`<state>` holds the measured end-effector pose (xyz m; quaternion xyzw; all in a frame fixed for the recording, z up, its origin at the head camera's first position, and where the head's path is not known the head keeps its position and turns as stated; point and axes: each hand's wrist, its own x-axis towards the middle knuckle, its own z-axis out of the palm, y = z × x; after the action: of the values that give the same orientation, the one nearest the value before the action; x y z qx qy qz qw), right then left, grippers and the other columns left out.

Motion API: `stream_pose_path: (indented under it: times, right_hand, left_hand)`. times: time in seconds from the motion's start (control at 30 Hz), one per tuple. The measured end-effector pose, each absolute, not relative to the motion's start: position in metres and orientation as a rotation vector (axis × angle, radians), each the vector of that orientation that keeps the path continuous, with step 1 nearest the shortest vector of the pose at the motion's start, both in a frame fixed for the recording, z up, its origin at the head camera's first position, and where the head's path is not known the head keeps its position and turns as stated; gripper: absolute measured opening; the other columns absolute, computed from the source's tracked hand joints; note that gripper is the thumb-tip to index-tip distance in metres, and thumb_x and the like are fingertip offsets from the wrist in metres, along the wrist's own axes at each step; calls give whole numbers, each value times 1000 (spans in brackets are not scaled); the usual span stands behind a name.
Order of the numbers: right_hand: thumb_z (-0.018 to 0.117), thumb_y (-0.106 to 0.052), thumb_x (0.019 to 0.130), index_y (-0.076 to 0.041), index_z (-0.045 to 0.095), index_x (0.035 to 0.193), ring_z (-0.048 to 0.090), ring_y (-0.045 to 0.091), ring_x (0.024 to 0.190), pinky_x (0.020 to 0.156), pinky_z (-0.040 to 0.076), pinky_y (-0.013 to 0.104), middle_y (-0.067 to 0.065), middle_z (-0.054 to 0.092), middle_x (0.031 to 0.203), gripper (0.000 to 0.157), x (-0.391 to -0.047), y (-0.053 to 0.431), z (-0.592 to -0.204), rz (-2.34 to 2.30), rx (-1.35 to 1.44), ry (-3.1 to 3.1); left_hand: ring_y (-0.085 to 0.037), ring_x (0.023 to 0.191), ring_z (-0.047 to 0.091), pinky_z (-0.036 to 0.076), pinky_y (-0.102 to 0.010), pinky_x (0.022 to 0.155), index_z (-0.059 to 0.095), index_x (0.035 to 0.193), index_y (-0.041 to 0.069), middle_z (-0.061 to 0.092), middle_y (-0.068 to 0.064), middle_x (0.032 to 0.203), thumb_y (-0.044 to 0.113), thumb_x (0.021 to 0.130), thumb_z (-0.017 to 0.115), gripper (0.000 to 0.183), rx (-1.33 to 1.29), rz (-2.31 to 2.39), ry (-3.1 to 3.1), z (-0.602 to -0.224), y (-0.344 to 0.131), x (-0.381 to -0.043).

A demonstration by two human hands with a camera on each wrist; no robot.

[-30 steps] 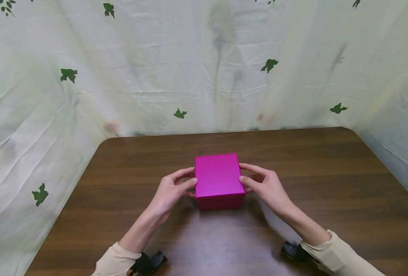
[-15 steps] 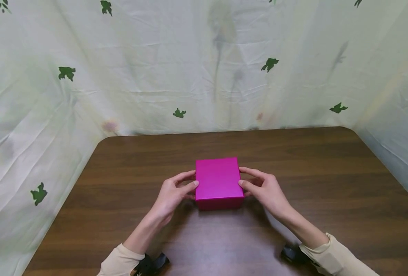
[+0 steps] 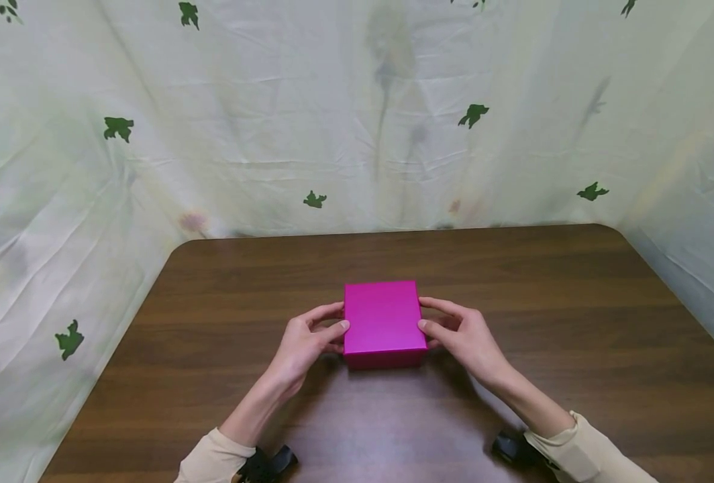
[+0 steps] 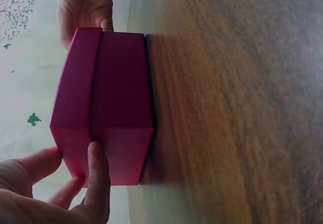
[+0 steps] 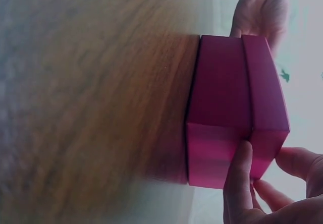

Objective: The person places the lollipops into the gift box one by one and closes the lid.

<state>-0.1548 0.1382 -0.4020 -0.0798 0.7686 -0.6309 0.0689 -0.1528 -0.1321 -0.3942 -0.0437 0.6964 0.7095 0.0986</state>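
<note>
A magenta box sits on the brown table, its base (image 4: 123,80) and lid (image 3: 384,316) both showing in the wrist views. The lid covers the top of the base, with its rim standing slightly proud along the seam. From the left side my left hand (image 3: 300,341) holds the lid, thumb at the top edge and fingers along the side wall. My right hand (image 3: 468,339) grips the opposite side in the same way, and in the right wrist view one finger (image 5: 239,171) lies across the seam. What is inside the box is hidden.
The wooden table (image 3: 242,282) has rounded far corners. Behind and beside it hangs a pale curtain (image 3: 333,121) printed with green leaves. Dark wrist devices (image 3: 269,463) show at both cuffs.
Between both hands the lid has come down over the base, so less of the base's front shows. Both hands have lowered slightly with it and still hold its sides.
</note>
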Motion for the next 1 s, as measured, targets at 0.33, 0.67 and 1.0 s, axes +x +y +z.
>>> stream_pose_path:
  times: [0.33, 0.67, 1.0]
  right_hand:
    - [72, -13, 91, -5, 59, 134, 70, 24, 84, 73, 58, 38, 19, 68, 111, 46, -154, 138, -407, -1927, -214, 2264]
    - [70, -19, 92, -9, 57, 136, 69, 25, 89, 76, 57, 38, 17, 67, 116, 47, -154, 136, -405, -1850, -236, 2340]
    - [48, -53, 99, -16, 31, 155, 24, 32, 144, 110, 23, 58, 5, 28, 159, 70, -137, 170, -381, -717, -605, 3124]
  left_hand:
    - [-21, 77, 68, 57, -37, 72, 62, 129, 2, 64, -16, 119, 4, 89, 70, 41, -133, 2112, 2049, -399, -132, -151]
    - [-23, 83, 67, 56, -39, 75, 60, 132, 4, 62, -15, 123, 7, 92, 68, 41, -84, 2058, 2129, -400, -134, -151]
    - [-33, 135, 41, 39, -53, 103, 46, 146, 8, 43, -14, 149, 24, 96, 62, 55, 480, 784, 3339, -391, -160, -142]
